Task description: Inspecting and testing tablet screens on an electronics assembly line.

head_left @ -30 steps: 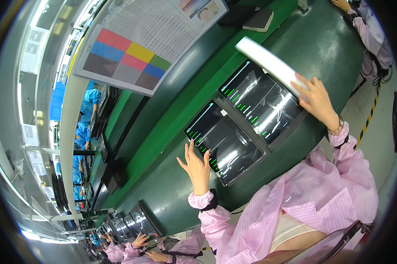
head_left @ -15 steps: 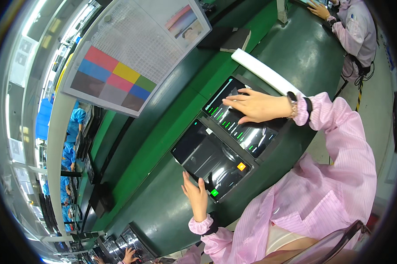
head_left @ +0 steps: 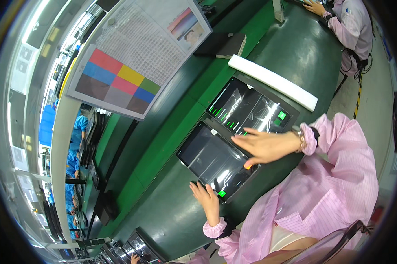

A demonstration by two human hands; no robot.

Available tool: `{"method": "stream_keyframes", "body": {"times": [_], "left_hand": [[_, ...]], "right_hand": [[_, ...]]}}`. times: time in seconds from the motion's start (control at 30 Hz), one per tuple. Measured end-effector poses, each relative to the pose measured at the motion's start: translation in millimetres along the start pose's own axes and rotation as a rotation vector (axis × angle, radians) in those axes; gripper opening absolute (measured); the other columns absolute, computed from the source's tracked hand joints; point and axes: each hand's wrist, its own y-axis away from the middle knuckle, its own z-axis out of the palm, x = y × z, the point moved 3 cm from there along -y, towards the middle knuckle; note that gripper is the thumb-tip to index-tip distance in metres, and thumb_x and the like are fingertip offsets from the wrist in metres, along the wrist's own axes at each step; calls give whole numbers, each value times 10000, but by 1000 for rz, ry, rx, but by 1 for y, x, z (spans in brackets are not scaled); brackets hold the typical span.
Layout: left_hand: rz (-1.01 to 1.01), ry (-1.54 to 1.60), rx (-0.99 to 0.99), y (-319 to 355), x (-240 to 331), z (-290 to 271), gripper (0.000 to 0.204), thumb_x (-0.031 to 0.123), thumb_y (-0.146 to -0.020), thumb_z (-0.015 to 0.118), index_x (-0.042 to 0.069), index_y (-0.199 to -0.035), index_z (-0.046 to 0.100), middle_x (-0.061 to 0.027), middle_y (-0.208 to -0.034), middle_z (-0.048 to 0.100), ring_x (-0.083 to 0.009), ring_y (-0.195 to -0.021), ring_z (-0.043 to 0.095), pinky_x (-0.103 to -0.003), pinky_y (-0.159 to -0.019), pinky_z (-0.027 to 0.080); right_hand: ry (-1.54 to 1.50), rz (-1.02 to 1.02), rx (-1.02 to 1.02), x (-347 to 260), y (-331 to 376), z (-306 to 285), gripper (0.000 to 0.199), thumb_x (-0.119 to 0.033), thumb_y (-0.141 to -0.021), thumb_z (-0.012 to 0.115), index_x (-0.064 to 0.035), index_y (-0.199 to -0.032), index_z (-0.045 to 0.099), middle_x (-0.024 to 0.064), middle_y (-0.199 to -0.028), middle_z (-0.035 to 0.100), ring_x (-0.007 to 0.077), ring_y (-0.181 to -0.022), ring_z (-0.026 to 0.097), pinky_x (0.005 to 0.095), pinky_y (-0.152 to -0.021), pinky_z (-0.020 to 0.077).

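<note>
Two dark flat tablets lie side by side on a green bench. The nearer tablet (head_left: 214,156) has a mostly black screen under glossy film, with a green square at its lower corner and an orange one at the other. My left hand (head_left: 207,201), fingers spread, rests by its lower left edge. Over its right edge is my right hand (head_left: 266,146), fingers stretched out, the thumb at the orange square. That hand also covers the near edge of the farther tablet (head_left: 247,108), whose screen shows green and white lines and a green square. Neither hand holds anything.
A white foam bar (head_left: 273,82) lies behind the farther tablet. A framed chart (head_left: 119,83) with coloured blocks hangs over the left side. Beyond is a dark notebook (head_left: 222,45). A person in pink (head_left: 350,31) works at the far right; more tablets (head_left: 139,246) lie lower left.
My right hand has moved off the farther tablet, toward me, to the nearer one's orange square. A green square now shows on the farther screen. My left hand stays by the nearer tablet.
</note>
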Motion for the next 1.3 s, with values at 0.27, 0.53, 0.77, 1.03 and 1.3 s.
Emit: {"method": "stream_keyframes", "body": {"times": [0.27,0.53,0.77,1.03,1.3], "left_hand": [[-77,721,-85,-10,39,9,629,432,-1003,213,-5,-1449,129,-163,-1515,134,-252,-1399,131,-329,-1122,102],[-141,1411,14,8,79,-14,502,348,-1010,310,50,-1414,282,-97,-1427,335,-218,-1284,361,-343,-1050,315],[-121,1399,229,15,83,-4,408,198,-1001,365,26,-1371,351,-90,-1314,475,-212,-1149,504,-349,-956,422],[10,1494,218,59,125,-21,499,244,-983,412,8,-1405,290,-101,-1331,448,-210,-1169,487,-348,-967,407],[50,1353,179,77,151,-16,506,281,-989,352,-11,-1397,289,-101,-1340,421,-215,-1196,450,-353,-984,388]], "right_hand": [[-130,121,92,-7,33,60,919,-538,-876,483,186,-1339,158,381,-1372,248,418,-1327,260,450,-1122,189],[-111,88,96,-8,33,63,931,-557,-875,470,172,-1352,142,363,-1389,240,425,-1328,253,441,-1123,186],[-215,105,150,19,29,36,748,-422,-925,471,152,-1339,226,335,-1271,425,418,-1176,452,440,-1004,358],[-673,152,654,16,2,-48,535,-217,-962,453,11,-1393,233,204,-800,584,329,-718,587,401,-679,454],[-771,252,818,6,21,-75,402,-126,-957,410,-80,-1354,361,28,-615,434,87,-550,418,279,-549,358]]}}
